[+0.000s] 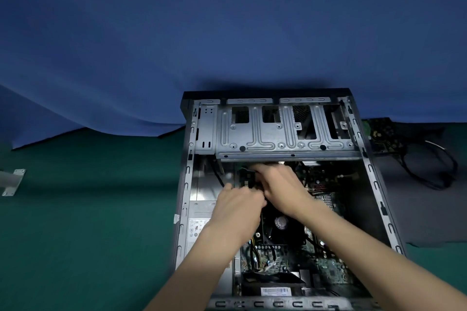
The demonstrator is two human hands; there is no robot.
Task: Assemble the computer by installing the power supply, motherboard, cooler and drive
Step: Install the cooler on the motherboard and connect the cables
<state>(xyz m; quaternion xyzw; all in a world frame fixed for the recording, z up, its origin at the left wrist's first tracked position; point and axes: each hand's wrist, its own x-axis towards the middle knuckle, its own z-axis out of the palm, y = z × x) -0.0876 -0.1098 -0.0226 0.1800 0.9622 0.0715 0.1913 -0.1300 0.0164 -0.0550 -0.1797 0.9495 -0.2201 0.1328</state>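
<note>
An open computer case lies on its side on the green table. Inside it a motherboard sits with a black cooler fan on it, and a grey power supply fills the left side. A metal drive cage spans the far end. My left hand and my right hand meet just under the cage, fingers curled round a black connector and cable. The hands hide where the connector sits.
A blue cloth hangs behind the table. A green circuit board with black cables lies right of the case on a grey mat. A small metal bracket lies at the far left on the green table.
</note>
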